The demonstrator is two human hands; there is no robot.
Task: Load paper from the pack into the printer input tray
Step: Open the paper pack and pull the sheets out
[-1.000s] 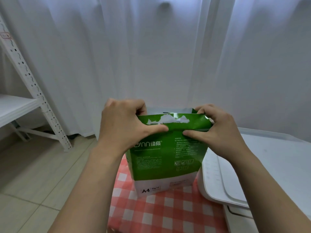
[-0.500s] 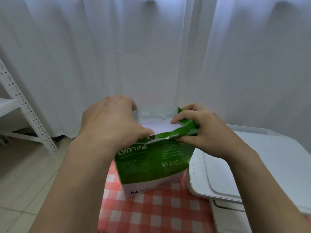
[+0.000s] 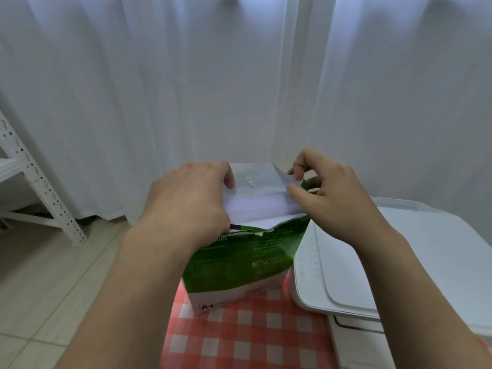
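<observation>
A green and white A4 paper pack [image 3: 239, 265] stands upright on the red checked tablecloth [image 3: 247, 334]. Its top wrapper is torn open and the white paper stack [image 3: 255, 206] shows inside. My left hand [image 3: 186, 201] grips the pack's top left edge, fingers over the wrapper. My right hand [image 3: 330, 195] pinches the torn wrapper flap at the top right corner. The white printer [image 3: 372, 265] sits just right of the pack, its lid closed; its input tray is not visible.
White curtains [image 3: 239, 89] hang close behind the table. A white metal shelf frame [image 3: 40, 187] stands at the left on the tiled floor [image 3: 53, 283]. The table's left edge runs just left of the pack.
The folded green top flap has been torn and pulled apart, exposing the white sheets. My right hand moved up and right with the flap; the left stayed on the pack.
</observation>
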